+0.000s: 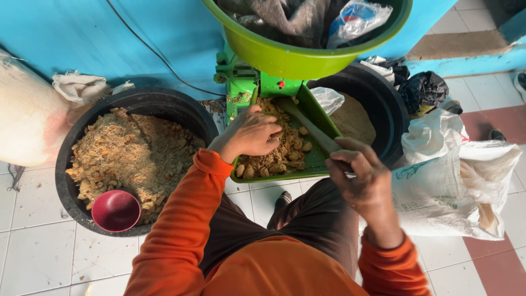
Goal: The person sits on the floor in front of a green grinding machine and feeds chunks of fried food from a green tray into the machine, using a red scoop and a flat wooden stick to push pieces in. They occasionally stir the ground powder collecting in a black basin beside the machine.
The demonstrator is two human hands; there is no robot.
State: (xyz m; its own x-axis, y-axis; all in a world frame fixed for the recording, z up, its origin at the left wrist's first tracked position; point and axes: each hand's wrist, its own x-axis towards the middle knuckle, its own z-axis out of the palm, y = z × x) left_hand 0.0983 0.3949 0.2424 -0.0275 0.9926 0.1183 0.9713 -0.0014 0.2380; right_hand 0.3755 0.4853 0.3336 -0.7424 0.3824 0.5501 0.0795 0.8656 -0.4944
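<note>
My left hand (250, 134) rests palm down on a heap of tan, lumpy crumbs (276, 159) in the green feed tray (323, 118) of a green grinding machine (241, 82). Its fingers are spread over the crumbs and grip nothing I can see. My right hand (359, 175) is closed around the lower end of a grey stick (307, 125), whose far end reaches into the crumbs near the tray's top. Both sleeves are orange.
A black tub (71, 148) of brown crumbly mash with a dark red bowl (116, 210) stands at left. Another black tub (392, 109) with fine powder stands at right, beside white sacks (460, 181). A green basin (296, 57) sits overhead. The floor is tiled.
</note>
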